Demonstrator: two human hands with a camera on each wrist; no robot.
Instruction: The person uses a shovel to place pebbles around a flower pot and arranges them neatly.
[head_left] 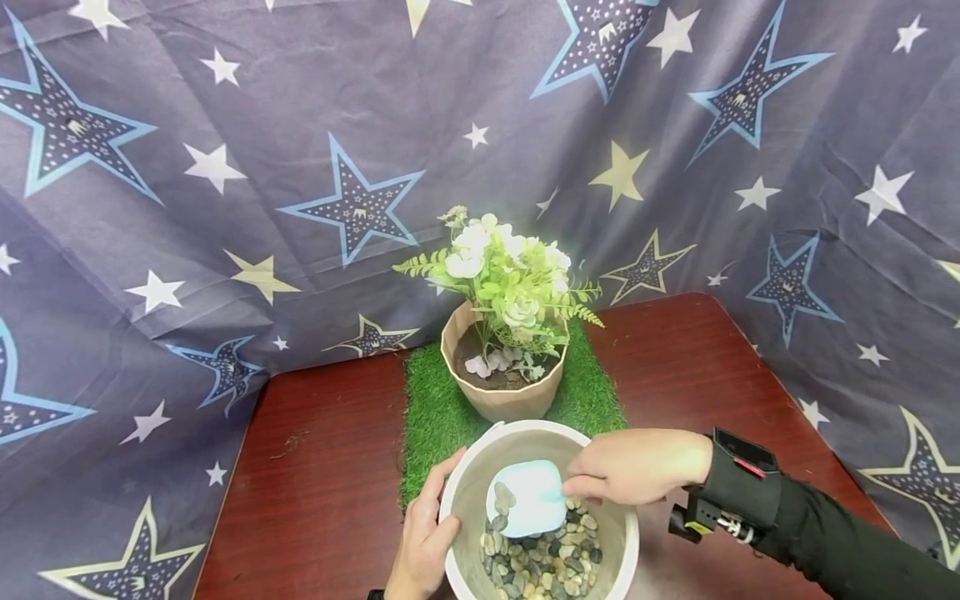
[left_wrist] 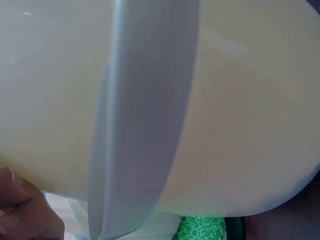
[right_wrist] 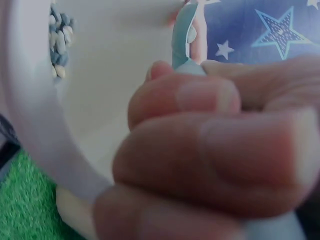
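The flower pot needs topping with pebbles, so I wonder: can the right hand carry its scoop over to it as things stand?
Probably yes: the right hand holds the scoop in the bucket, and the flower pot stands just behind with nothing between.

The head camera looked forward and down from above the fingers at the whole table [head_left: 315, 492]. Each wrist camera sat very near its own fingers, pressed close to the white bucket [left_wrist: 240, 100], which all three views shared.

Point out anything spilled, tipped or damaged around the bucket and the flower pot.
Nothing stands out. The pebbles all lie inside the bucket, the flower pot stands upright on the grass mat, and the scoop carries a pebble or two.
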